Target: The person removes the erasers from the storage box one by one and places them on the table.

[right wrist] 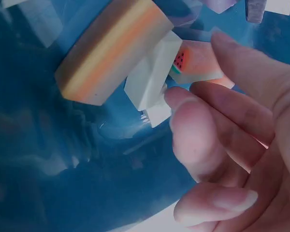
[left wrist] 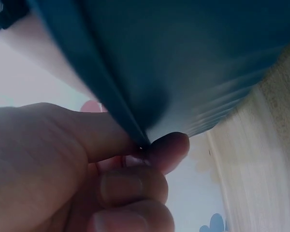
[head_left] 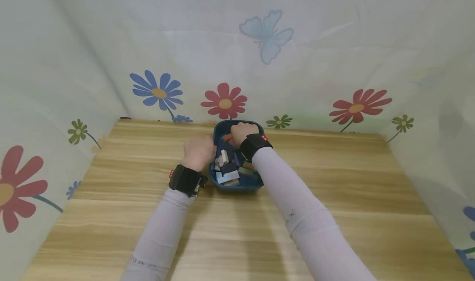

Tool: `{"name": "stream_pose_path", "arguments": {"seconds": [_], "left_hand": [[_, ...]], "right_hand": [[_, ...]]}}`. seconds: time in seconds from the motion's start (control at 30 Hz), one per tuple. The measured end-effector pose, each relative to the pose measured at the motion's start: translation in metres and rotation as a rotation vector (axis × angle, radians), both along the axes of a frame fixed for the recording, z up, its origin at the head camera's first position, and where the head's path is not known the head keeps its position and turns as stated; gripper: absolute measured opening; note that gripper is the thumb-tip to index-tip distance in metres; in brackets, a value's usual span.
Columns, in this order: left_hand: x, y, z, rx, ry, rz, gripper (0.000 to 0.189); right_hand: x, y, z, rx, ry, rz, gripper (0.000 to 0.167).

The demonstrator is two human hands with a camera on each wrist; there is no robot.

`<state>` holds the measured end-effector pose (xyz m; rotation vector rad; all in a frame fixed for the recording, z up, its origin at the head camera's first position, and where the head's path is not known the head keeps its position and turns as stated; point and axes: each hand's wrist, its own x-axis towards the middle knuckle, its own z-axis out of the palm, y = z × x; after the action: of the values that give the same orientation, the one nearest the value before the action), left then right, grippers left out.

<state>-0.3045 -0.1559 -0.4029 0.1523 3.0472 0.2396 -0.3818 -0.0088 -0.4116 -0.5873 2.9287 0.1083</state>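
Note:
A deep blue plastic basin (head_left: 237, 188) stands on the wooden table, holding several small blocks. My left hand (head_left: 199, 152) is at its left side, thumb and forefinger (left wrist: 171, 147) pinching the rim (left wrist: 130, 125). Inside the far part of the basin is my right hand (head_left: 243, 132). Its thumb (right wrist: 244, 72) and curled forefinger lie on either side of a pinkish block with a watermelon print (right wrist: 198, 60), seemingly pinching it. Beside that are a pale green-white block (right wrist: 152, 72) and a larger orange-and-yellow striped block (right wrist: 113, 50).
White, grey and dark blocks (head_left: 228, 175) lie in the basin's near left part. The wooden table (head_left: 334, 182) spreads out on both sides. Behind it hangs a pale cloth (head_left: 185, 46) printed with flowers and a butterfly.

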Motion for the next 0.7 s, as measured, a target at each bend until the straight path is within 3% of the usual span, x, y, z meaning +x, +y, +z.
{"name": "stream_pose_path", "arguments": {"seconds": [0.2, 0.37, 0.7], "left_hand": [[-0.001, -0.001, 0.002, 0.045, -0.009, 0.004, 0.035], [0.002, -0.004, 0.001, 0.064, 0.004, -0.014, 0.036], [0.002, -0.003, -0.002, 0.039, 0.004, -0.022, 0.036]], "right_hand": [[-0.007, -0.002, -0.007, -0.039, 0.008, -0.027, 0.022], [-0.010, -0.010, -0.015, -0.040, 0.059, -0.042, 0.016], [-0.014, -0.014, -0.020, -0.037, -0.018, -0.106, 0.020]]}}
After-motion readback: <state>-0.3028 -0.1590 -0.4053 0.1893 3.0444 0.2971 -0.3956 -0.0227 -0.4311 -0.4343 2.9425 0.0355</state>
